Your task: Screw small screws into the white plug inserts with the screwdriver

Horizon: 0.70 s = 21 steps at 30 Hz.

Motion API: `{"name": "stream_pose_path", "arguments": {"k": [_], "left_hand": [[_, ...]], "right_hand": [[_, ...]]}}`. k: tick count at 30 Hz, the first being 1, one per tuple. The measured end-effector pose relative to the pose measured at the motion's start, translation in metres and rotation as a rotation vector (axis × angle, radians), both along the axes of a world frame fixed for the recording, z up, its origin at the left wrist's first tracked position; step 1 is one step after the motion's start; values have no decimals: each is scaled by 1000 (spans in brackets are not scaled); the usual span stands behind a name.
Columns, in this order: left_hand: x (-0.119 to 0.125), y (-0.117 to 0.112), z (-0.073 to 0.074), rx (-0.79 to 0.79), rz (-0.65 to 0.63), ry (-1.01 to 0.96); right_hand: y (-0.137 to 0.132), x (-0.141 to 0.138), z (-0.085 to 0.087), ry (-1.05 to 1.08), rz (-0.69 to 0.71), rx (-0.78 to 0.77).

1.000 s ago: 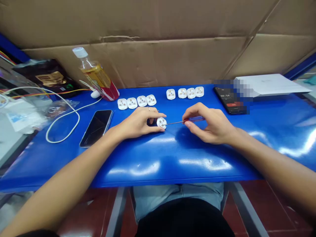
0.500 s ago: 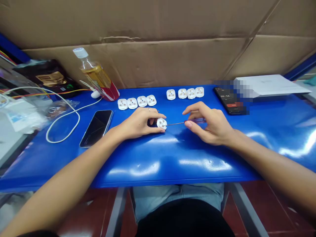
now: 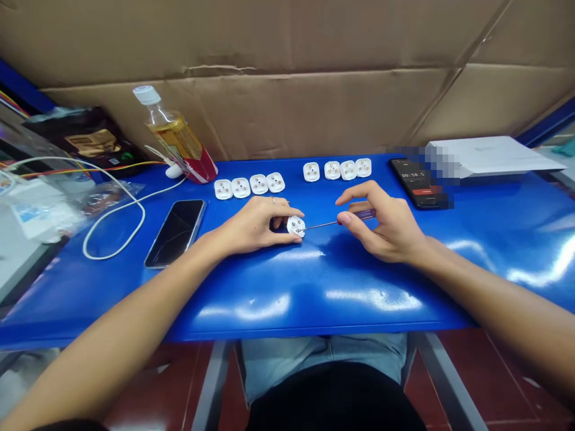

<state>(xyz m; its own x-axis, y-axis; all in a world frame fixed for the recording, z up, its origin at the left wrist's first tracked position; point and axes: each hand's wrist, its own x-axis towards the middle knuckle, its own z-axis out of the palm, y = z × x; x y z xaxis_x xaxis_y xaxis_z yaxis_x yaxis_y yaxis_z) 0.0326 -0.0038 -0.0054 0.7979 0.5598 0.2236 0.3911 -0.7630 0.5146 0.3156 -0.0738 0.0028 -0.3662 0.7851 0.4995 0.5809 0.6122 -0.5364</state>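
Observation:
My left hand (image 3: pixel 260 224) pinches a small white plug part (image 3: pixel 295 226) between thumb and fingers, its face with metal screws turned toward the right. In my right hand (image 3: pixel 381 221) is a thin screwdriver (image 3: pixel 323 225) with a reddish see-through handle; thumb and fingers hold the handle, and the index finger arches above it. The screwdriver's tip meets the lower part of the plug part's face. Behind my left hand stands a row of several similar white plug parts (image 3: pixel 241 187), and another row of plug parts (image 3: pixel 332 170) lies farther right.
On the blue table (image 3: pixel 269 293), a dark phone (image 3: pixel 175 233) and a white cable (image 3: pixel 114 206) lie at left. Behind them lean a drink bottle (image 3: pixel 182 140) and a dark pouch (image 3: pixel 90 140). A phone showing a timer (image 3: pixel 417 182) and a white box (image 3: pixel 489 155) sit at right, before a cardboard wall (image 3: pixel 314 114).
My right hand's fingers have shifted slightly on the screwdriver, with the index finger a little higher and more of the handle showing. The plug part has moved very slightly right.

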Motion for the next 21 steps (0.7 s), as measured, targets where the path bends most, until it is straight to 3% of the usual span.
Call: {"name": "stream_pose_path", "arguments": {"k": [4, 8, 12, 16, 21], "left_hand": [[0, 0, 0, 6, -5, -5], [0, 0, 0, 2, -9, 3], [0, 0, 1, 3, -3, 11], [0, 0, 1, 5, -2, 10], [0, 0, 1, 10, -2, 1]], "right_hand": [[1, 1, -1, 11, 80, 25], [2, 1, -2, 4, 24, 8], [4, 3, -2, 15, 92, -4], [5, 4, -2, -31, 28, 6], [5, 4, 0, -31, 83, 8]]}}
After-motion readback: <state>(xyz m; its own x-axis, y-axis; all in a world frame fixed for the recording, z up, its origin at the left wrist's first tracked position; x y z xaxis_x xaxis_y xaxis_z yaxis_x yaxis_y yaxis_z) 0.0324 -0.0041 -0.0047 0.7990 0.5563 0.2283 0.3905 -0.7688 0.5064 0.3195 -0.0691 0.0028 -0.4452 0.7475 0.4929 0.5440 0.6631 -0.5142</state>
